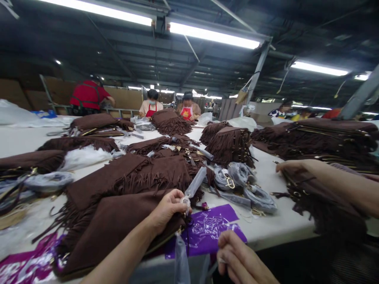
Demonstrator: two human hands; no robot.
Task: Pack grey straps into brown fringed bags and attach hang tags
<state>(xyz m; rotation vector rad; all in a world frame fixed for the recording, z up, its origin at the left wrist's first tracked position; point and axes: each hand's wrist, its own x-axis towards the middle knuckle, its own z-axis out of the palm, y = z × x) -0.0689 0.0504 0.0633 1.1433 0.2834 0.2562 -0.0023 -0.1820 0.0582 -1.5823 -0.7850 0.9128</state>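
My left hand (168, 209) rests on a brown suede fringed bag (118, 225) at the table's near edge. Its fingers pinch the end of a clear plastic sleeve (194, 184) that sticks up to the right. A clear plastic strip (180, 258) hangs below the bag's corner. My right hand (237, 258) is low at the table's edge, just below a purple plastic sheet (207, 230), with its fingers curled together; what they hold is hidden.
Piles of brown fringed bags (227, 144) and plastic-wrapped chain straps (237, 179) cover the white table (275, 225). A co-worker's hand (291, 165) reaches in from the right onto another bag (322, 209). Several people work at the far end.
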